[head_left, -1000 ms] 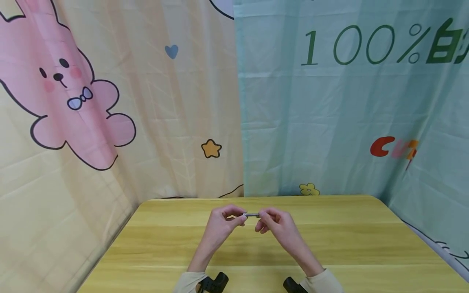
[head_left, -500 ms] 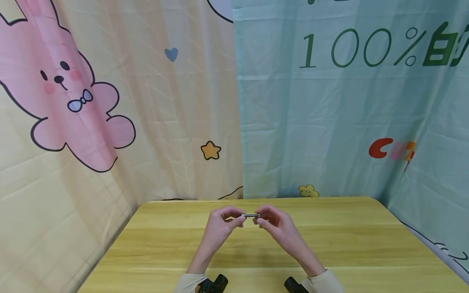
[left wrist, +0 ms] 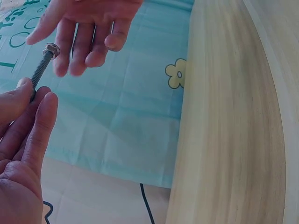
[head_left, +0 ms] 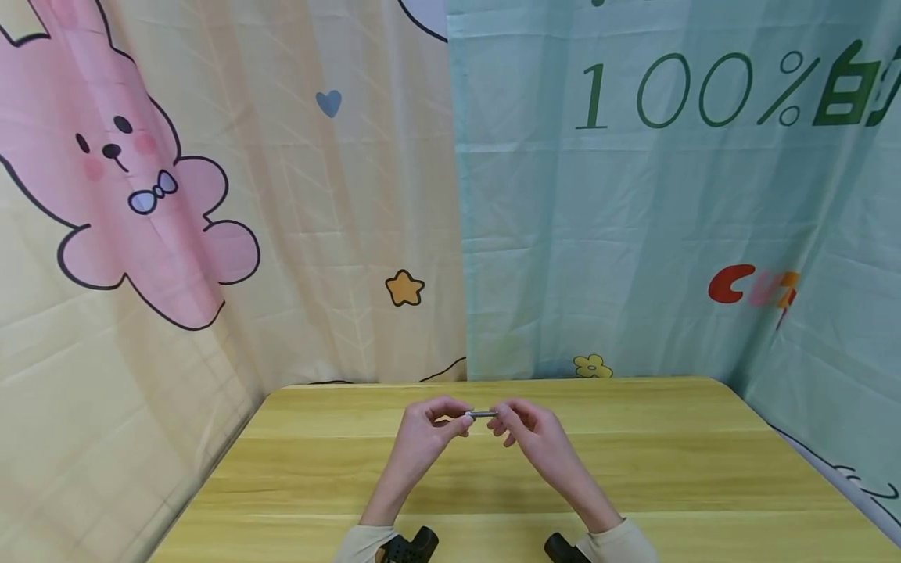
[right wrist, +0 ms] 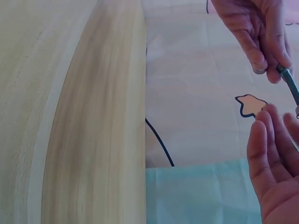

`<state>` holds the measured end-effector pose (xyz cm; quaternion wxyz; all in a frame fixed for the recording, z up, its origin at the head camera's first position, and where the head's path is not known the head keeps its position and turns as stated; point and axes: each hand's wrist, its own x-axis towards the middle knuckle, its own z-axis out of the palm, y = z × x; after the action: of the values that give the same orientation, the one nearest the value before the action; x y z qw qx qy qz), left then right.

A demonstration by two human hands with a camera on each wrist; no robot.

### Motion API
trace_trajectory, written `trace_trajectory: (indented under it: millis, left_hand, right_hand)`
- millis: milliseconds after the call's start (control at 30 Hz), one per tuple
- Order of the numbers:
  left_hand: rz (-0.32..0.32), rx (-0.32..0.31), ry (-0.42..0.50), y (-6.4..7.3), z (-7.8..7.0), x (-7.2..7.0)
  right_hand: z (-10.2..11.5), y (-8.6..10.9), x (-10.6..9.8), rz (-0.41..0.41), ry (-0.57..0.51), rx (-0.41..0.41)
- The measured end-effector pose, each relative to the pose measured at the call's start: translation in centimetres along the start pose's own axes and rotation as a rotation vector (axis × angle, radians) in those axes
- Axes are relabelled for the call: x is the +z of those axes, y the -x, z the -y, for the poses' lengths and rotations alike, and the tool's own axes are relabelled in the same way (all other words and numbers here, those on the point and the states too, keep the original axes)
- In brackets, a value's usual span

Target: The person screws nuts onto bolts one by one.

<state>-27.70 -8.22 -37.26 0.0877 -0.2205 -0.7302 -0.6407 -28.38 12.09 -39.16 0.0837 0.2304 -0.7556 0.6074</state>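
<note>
A metal bolt [head_left: 482, 414] lies almost level between the two hands, above the table. My left hand [head_left: 428, 428] pinches one end of it between thumb and fingertips. The threaded shank [left wrist: 42, 69] is bare in the left wrist view, and a hex nut [left wrist: 52, 50] sits at its far end. My right hand [head_left: 533, 430] is at that nut end. In the left wrist view its fingers are fairly straight, with the thumb apart from the nut and the index finger close beside it; contact is hard to tell. The end inside the left fingers is mostly hidden.
A wooden table [head_left: 317, 469] spreads beneath both hands. Printed curtains [head_left: 394, 195] stand behind it and along both sides. Each wrist carries a black camera mount [head_left: 415, 543] near the sleeve cuff.
The left hand holds the bolt almost still. The right fingers have shifted about the nut end: thumb drawn back half a second ago, now forward again, covering that end in the head view.
</note>
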Motion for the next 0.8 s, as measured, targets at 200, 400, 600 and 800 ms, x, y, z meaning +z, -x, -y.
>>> trace_trajectory:
  millis: [200,400,600,800]
  left_hand:
    - [-0.008,-0.005,-0.008,0.4,-1.3,-0.1]
    - [-0.019,0.005,-0.015,0.5,-1.5,-0.1]
    - [-0.014,0.009,-0.020,0.5,-1.7,-0.1]
    - [-0.007,0.013,-0.014,0.3,-1.4,-0.1]
  right_hand:
    - [0.2,0.1,-0.2,0.010,0.013,-0.049]
    - [-0.2,0.0,-0.4,0.042,-0.020,-0.125]
    - [-0.3,0.0,-0.6,0.059,-0.043,-0.086]
    - [-0.2,-0.1,-0.3,0.025,0.002,-0.052]
